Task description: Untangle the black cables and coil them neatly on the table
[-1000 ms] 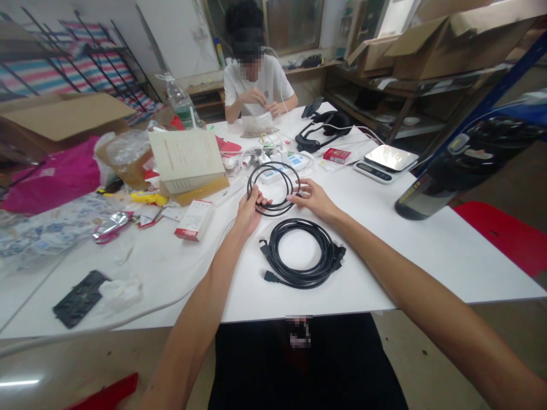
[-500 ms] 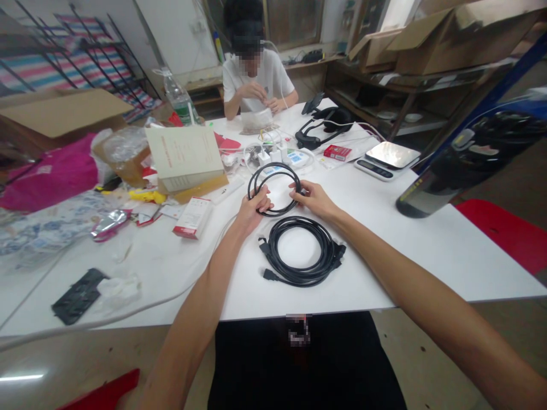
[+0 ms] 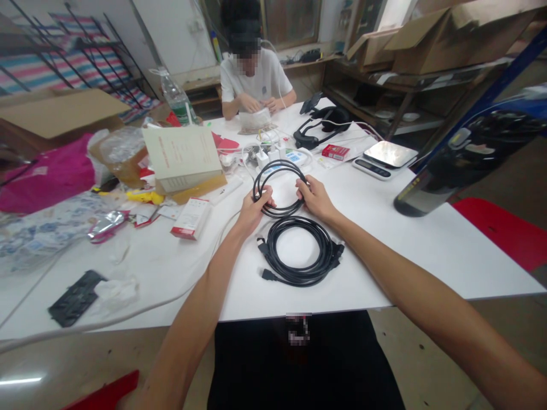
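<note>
A black cable (image 3: 280, 213) is wound into several loose loops and held up just above the table. My left hand (image 3: 254, 208) is closed around the left side of the loops. On the opposite side, my right hand (image 3: 315, 197) grips the same coil, fingers curled inward. Nearer to me, a second, thicker coil of black cable (image 3: 294, 281) lies flat on the white table, between my forearms. Its dark connectors (image 3: 268, 275) stick out to the left and right. Where the held cable's ends are, I cannot make out.
Beyond the coils are a power strip (image 3: 276, 162), a headset (image 3: 305, 136) and a red box (image 3: 335, 152). A scale (image 3: 378, 165) and a large dark bottle (image 3: 421, 199) stand right. A white-red box (image 3: 192, 219) and packaging lie left. A person (image 3: 256, 77) sits opposite.
My right hand has shifted its grip along the coil, with its fingers now more curled. The held loops have moved slightly right and look rounder. The coil on the table stays put.
</note>
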A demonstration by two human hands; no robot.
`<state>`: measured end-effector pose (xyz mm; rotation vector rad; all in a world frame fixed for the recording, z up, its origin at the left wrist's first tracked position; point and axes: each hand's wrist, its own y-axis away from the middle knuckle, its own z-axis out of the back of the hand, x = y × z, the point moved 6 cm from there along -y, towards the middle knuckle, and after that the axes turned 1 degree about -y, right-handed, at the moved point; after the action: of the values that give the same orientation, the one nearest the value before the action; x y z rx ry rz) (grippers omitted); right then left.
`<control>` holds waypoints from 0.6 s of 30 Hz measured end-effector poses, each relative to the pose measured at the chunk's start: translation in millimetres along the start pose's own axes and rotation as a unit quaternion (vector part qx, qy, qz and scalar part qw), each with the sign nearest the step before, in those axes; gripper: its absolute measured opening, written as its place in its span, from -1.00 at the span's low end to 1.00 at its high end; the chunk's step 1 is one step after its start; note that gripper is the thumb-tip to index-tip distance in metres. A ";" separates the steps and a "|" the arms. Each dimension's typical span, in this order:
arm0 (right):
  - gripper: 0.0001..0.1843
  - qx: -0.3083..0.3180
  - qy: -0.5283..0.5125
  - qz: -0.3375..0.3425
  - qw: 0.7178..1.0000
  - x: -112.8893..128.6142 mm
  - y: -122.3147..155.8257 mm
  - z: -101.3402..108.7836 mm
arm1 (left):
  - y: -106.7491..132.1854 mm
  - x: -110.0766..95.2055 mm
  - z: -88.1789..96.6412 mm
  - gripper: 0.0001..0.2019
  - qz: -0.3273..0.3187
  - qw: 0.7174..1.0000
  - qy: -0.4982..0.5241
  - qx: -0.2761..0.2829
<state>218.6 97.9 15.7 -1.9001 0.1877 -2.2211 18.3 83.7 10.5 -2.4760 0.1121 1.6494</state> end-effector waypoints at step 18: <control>-0.31 -0.155 -0.124 0.019 0.980 -10.9 -17.0 40.4 | 27.5 -2.8 -32.9 -0.36 0.044 0.916 -0.289 0.274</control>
<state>258.7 118.7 15.6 -2.2892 0.5512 -2.0002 42.9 50.7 22.9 -1.5372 0.5287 1.9709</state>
